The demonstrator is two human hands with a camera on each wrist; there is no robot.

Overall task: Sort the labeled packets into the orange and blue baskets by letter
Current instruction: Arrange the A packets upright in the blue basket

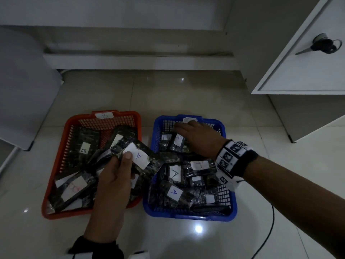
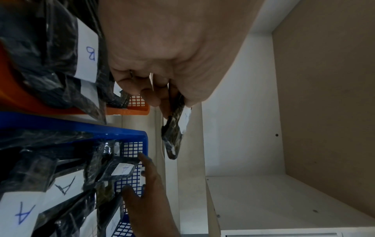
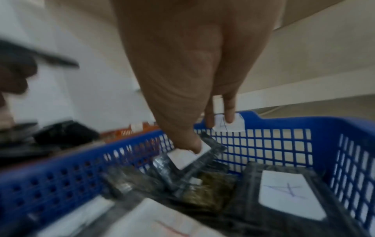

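On the floor, the orange basket at left carries a B tag and dark packets marked B. Beside it on the right, the blue basket holds packets marked A. My left hand grips a dark packet labeled A above the orange basket's right side, thumb on its white label. The left wrist view shows that packet hanging from the fingers. My right hand reaches flat into the blue basket's far end. Its thumb presses on a packet's label there.
A white cabinet stands at the right with scissors on top. A black cable runs over the glossy tiles near the blue basket. A grey panel stands at left, and a low white ledge lies behind.
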